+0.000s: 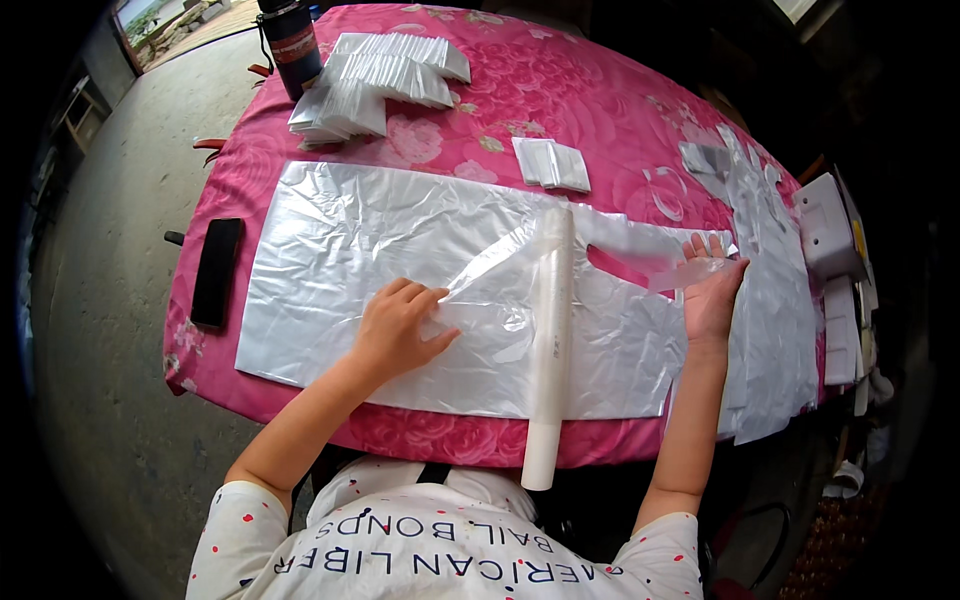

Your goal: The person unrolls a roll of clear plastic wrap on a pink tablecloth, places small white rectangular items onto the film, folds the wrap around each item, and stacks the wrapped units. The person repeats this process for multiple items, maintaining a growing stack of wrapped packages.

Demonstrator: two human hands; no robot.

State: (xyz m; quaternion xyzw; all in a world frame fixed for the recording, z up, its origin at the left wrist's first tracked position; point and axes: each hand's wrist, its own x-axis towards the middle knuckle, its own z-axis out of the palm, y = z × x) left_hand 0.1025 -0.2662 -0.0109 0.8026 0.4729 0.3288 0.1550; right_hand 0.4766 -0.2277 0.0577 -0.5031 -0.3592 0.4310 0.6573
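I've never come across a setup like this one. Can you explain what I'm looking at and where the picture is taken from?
There is no robot here, just a person's two bare hands. The one picture comes from a fisheye camera worn on the head, looking down, so edges bend.

On the pink floral tablecloth lies silvery plastic sheeting, with a pale roll across it. Around these are a dark phone, a bottle, folded plastic packets and loose film.

The left hand is open over the sheeting. The right hand is open, palm up, a clear strip across its fingers; I cannot tell whether it is gripped.
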